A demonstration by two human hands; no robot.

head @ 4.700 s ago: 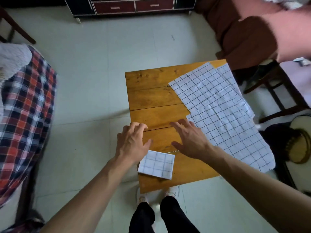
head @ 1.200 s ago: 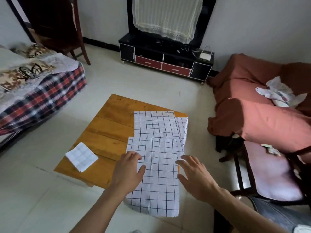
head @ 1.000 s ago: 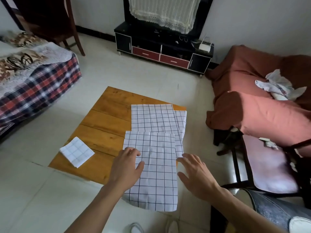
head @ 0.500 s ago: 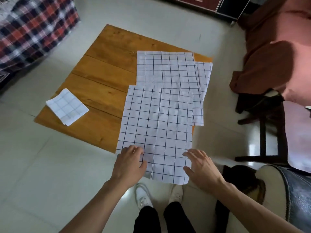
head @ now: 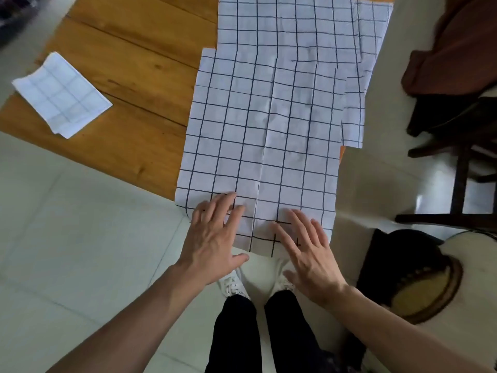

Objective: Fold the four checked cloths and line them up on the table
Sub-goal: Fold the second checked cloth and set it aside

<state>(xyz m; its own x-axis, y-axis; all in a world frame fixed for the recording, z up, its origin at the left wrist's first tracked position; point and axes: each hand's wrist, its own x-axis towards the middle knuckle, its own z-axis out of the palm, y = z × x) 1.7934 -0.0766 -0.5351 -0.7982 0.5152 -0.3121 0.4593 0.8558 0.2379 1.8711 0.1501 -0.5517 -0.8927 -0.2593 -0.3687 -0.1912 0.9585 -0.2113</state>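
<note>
A white checked cloth [head: 263, 141] lies spread flat on the wooden table [head: 134, 84], its near edge hanging over the table's front. My left hand [head: 215, 238] and my right hand [head: 309, 254] lie with straight fingers on that near edge, left and right of the centre crease. Behind it a second spread checked cloth [head: 290, 25] is partly covered, and a third checked cloth [head: 363, 76] shows along the right side beneath them. A folded checked cloth [head: 60, 94] sits at the table's left corner.
Pale tiled floor [head: 67, 251] surrounds the table. A dark wooden chair [head: 457, 170] and a brown-covered sofa [head: 457, 49] stand to the right. A round black and tan stool [head: 419, 278] is near my right arm. My feet are below the cloth's edge.
The view has tilted down and closer to the table. Both hands have slid toward each other along the near edge of the front cloth.
</note>
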